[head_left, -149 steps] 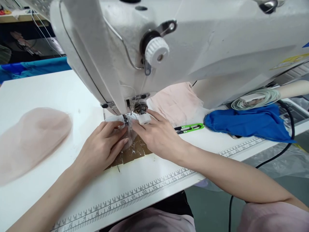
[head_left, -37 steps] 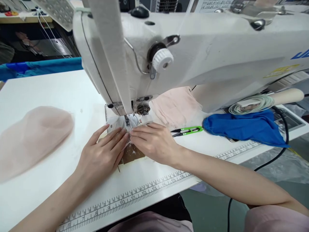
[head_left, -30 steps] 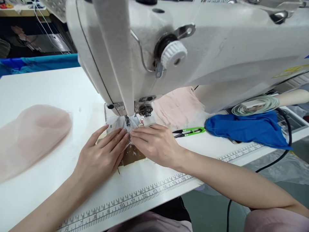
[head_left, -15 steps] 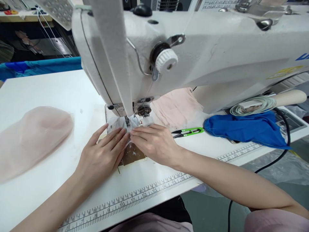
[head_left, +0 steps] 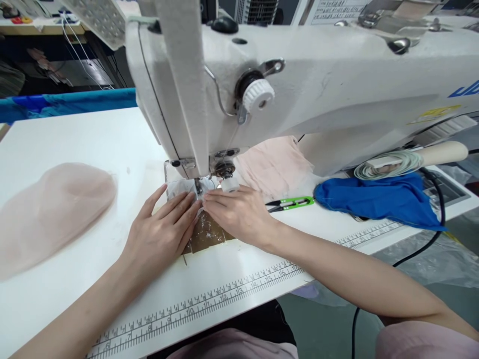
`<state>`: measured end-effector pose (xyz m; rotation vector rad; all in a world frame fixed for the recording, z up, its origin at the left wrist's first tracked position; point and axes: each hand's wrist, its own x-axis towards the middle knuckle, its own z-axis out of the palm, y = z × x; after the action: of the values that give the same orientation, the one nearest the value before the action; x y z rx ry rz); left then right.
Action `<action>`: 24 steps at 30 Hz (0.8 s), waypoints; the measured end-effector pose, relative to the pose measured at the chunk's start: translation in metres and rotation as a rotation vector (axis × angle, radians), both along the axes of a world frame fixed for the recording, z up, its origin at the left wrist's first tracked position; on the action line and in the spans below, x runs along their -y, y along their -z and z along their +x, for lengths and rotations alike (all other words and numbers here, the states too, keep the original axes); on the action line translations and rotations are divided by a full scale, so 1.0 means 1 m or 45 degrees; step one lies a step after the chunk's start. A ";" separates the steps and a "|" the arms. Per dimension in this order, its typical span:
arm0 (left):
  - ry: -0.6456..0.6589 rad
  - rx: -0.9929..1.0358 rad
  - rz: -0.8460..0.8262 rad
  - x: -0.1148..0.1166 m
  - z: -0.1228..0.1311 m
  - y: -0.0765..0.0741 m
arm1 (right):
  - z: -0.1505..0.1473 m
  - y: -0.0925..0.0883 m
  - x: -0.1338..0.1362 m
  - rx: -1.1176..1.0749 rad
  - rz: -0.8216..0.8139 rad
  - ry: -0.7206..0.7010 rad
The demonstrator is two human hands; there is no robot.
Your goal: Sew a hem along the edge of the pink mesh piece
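Note:
Under the needle and presser foot (head_left: 198, 186) of the white sewing machine (head_left: 318, 75) lies a thin, see-through whitish fabric (head_left: 180, 188). My left hand (head_left: 160, 224) rests flat on its left part, the outermost finger spread away from the others. On the other side of the foot, my right hand (head_left: 241, 214) has its fingers pressed together on the fabric's near edge. Both sets of fingertips almost meet just in front of the foot. My hands hide most of the fabric.
A sheer pink fabric piece (head_left: 56, 214) lies at the left. Behind my right hand are folded pink fabric (head_left: 275, 164), green-handled thread snips (head_left: 292, 203) and a blue cloth (head_left: 377, 199). A printed ruler (head_left: 194, 310) runs along the table's front edge.
The view has shifted slightly. My right hand has moved a little forward toward the presser foot, baring more of the brown plate. My left hand stays nearly in place.

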<state>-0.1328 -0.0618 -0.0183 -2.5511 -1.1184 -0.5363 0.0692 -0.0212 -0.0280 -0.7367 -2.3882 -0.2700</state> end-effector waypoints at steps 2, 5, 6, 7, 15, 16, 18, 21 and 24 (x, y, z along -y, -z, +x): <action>-0.010 -0.009 0.014 0.000 0.000 0.000 | 0.000 0.000 -0.001 0.028 -0.030 0.012; -0.018 -0.023 0.017 0.002 0.001 -0.003 | -0.001 0.001 -0.002 0.043 -0.050 0.025; -0.019 -0.028 0.000 0.004 0.001 -0.005 | -0.001 0.001 -0.002 0.035 -0.041 0.025; -0.011 -0.027 -0.009 0.006 0.001 -0.006 | 0.000 0.001 -0.002 0.022 -0.032 0.021; 0.069 -0.087 0.054 0.014 0.002 -0.010 | 0.007 -0.007 0.005 0.009 -0.052 -0.021; 0.072 -0.094 0.053 0.014 0.001 -0.010 | 0.007 -0.007 0.006 0.022 -0.041 -0.023; 0.064 -0.082 0.046 0.014 0.001 -0.011 | 0.006 -0.005 0.006 0.030 -0.014 -0.025; 0.046 -0.074 0.015 0.015 0.001 -0.012 | 0.006 -0.003 0.005 0.028 0.012 -0.021; 0.074 -0.106 0.022 0.014 0.000 -0.012 | 0.006 -0.002 0.005 0.037 0.030 -0.016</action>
<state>-0.1326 -0.0760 -0.0063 -2.5726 -1.0095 -0.4474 0.0748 -0.0263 -0.0258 -0.7117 -2.4124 -0.3050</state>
